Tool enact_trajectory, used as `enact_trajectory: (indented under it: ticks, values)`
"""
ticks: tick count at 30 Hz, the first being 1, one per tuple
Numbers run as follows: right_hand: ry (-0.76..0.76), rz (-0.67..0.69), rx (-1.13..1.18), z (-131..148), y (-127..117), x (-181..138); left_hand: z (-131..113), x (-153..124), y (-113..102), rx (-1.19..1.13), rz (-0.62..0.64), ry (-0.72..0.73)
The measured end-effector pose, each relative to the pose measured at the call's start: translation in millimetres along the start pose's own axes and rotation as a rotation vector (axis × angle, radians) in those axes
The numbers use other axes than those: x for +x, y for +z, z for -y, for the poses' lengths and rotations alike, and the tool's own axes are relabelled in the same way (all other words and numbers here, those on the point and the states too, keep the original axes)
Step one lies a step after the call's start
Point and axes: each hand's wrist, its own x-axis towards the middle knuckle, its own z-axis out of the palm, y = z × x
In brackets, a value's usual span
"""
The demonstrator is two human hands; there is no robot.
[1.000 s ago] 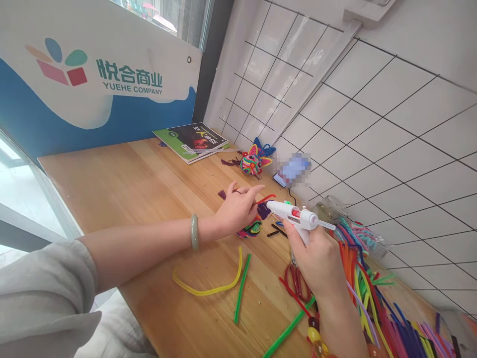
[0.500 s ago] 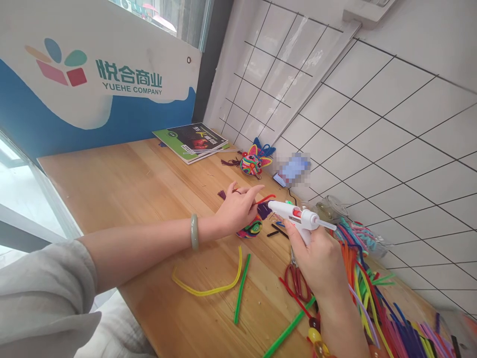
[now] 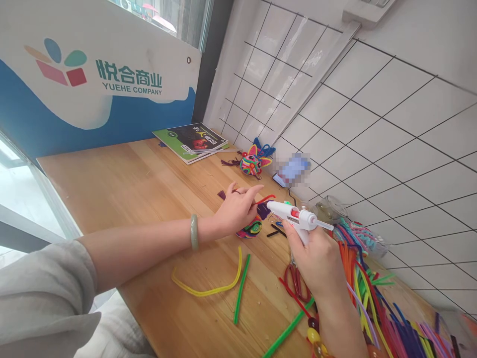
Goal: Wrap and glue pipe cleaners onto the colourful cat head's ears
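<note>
My left hand (image 3: 236,211) is closed on a multicoloured pipe-cleaner ornament (image 3: 254,227) with a purple part (image 3: 264,210) at its far side and a dark tassel (image 3: 221,195). Some of the ornament is hidden behind the fingers. A thin red pipe cleaner (image 3: 267,198) sticks out past my left fingertips. In my right hand (image 3: 322,258) is a white hot glue gun (image 3: 302,219), a glue stick poking from its back. The gun's nozzle is close to the purple part; whether they touch I cannot tell.
Finished-looking ornament (image 3: 251,162), phone (image 3: 292,170) and books (image 3: 192,141) lie toward the wall. Red-handled scissors (image 3: 297,283) lie beside my right wrist. Yellow (image 3: 208,292) and green (image 3: 242,288) pipe cleaners lie in front; a large bundle (image 3: 395,318) is at right.
The glue gun and my right hand have shifted very slightly left. My left hand and the ornament stay in place.
</note>
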Motion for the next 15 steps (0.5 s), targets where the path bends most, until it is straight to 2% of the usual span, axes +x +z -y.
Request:
enact_trajectory:
  ticks: [11, 15]
  values:
    - [0.075, -0.008, 0.076, -0.3, -3.4, 2.6, -1.2, 0.4, -0.8, -0.028, 0.008, -0.021]
    - [0.160, -0.032, 0.138, -4.8, -8.1, 4.4, -0.6, 0.4, -1.1, -0.048, 0.014, -0.027]
